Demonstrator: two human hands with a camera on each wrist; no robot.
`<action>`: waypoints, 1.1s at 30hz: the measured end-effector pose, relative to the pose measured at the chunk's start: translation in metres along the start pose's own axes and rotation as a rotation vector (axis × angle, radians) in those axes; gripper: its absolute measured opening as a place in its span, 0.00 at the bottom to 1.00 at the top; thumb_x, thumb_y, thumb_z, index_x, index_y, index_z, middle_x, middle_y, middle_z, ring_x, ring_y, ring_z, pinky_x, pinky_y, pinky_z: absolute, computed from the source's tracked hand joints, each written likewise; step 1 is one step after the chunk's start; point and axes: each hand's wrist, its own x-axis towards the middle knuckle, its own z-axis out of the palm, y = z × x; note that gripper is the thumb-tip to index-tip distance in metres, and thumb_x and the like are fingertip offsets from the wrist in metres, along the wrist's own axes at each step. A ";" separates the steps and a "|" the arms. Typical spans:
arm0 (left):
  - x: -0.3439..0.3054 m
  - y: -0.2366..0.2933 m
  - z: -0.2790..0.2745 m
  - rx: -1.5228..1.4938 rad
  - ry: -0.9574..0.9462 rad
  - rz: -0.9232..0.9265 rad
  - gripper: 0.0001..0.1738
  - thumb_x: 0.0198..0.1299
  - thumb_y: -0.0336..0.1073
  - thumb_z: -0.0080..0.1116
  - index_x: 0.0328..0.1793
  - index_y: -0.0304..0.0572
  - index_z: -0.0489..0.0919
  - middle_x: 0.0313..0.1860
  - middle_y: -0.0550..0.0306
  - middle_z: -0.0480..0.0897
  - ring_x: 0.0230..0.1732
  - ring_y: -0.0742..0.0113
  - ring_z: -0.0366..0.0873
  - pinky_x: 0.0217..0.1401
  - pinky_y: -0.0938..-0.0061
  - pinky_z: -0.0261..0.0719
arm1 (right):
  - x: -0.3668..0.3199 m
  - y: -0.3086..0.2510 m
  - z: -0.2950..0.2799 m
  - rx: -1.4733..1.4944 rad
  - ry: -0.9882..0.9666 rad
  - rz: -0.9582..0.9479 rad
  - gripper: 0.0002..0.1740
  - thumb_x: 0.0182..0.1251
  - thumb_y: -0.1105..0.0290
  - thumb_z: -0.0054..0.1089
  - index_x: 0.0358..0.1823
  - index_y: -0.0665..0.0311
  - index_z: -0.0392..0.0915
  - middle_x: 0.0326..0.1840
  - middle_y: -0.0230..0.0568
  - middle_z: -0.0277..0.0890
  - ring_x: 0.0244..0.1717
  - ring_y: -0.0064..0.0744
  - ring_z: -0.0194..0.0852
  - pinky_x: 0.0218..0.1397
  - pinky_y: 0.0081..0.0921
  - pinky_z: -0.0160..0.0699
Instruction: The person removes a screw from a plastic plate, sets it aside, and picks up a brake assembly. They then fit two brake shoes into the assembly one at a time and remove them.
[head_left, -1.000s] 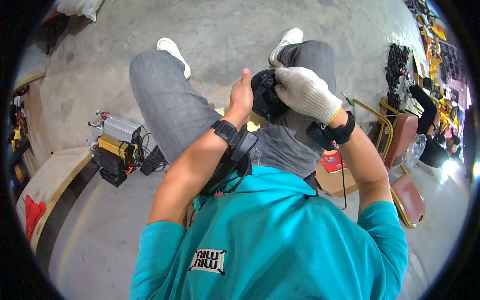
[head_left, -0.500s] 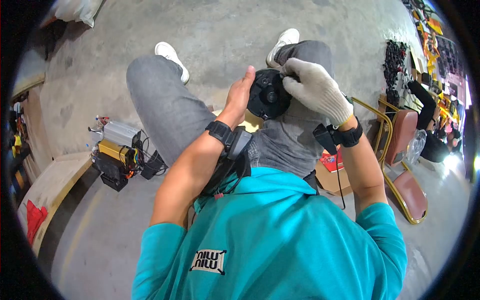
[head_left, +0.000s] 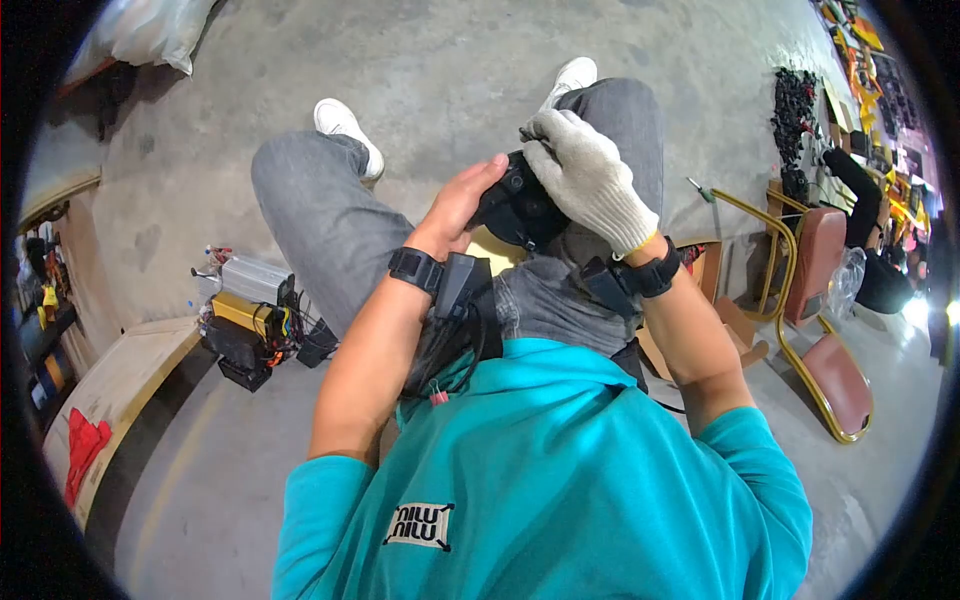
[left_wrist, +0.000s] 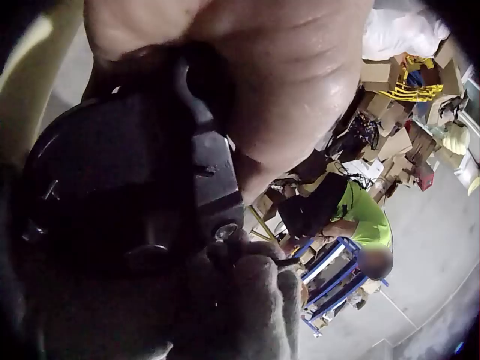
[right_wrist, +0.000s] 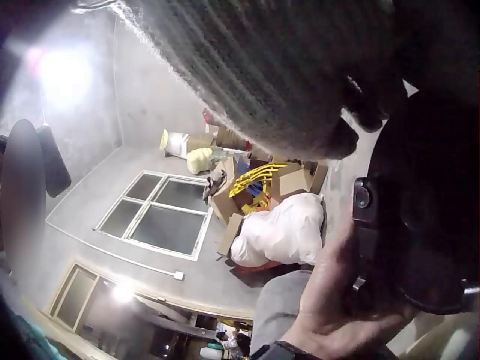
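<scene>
My bare left hand (head_left: 458,208) holds a round black plastic housing (head_left: 528,212) above my lap, gripping it from the left side. In the left wrist view the housing (left_wrist: 120,165) fills the near part under the palm, and a screw hole shows at its corner. My gloved right hand (head_left: 588,178) lies over the upper right of the housing with curled fingers. At its fingertips a small dark piece (left_wrist: 285,262) pokes out beside that corner; what it is I cannot tell. The glove hides part of the housing in the head view.
A silver and gold electrical unit (head_left: 250,300) with cables stands on the floor to the left. Past it is a wooden board (head_left: 130,375) bearing a red cloth (head_left: 87,450). A chair with a brown seat (head_left: 815,265) stands at right, near an open cardboard box (head_left: 735,325).
The housing has turned and tilted, its face with the hub swinging out of sight. My right hand has come leftward over it, and the left hand has shifted slightly left and down.
</scene>
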 end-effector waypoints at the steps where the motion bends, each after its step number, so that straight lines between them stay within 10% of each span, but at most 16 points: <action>1: -0.002 0.001 0.000 -0.009 -0.020 -0.005 0.25 0.74 0.50 0.53 0.62 0.34 0.78 0.56 0.53 0.84 0.55 0.66 0.82 0.58 0.71 0.81 | 0.001 0.001 0.002 -0.009 -0.029 0.010 0.09 0.64 0.68 0.61 0.43 0.62 0.79 0.37 0.48 0.78 0.41 0.53 0.80 0.43 0.41 0.79; 33: -0.021 0.001 -0.032 0.037 -0.137 -0.060 0.21 0.75 0.44 0.52 0.67 0.40 0.75 0.55 0.64 0.84 0.53 0.77 0.81 0.51 0.83 0.80 | 0.000 0.014 0.014 0.299 -0.251 0.150 0.15 0.71 0.60 0.56 0.50 0.64 0.75 0.39 0.55 0.80 0.44 0.54 0.81 0.46 0.39 0.77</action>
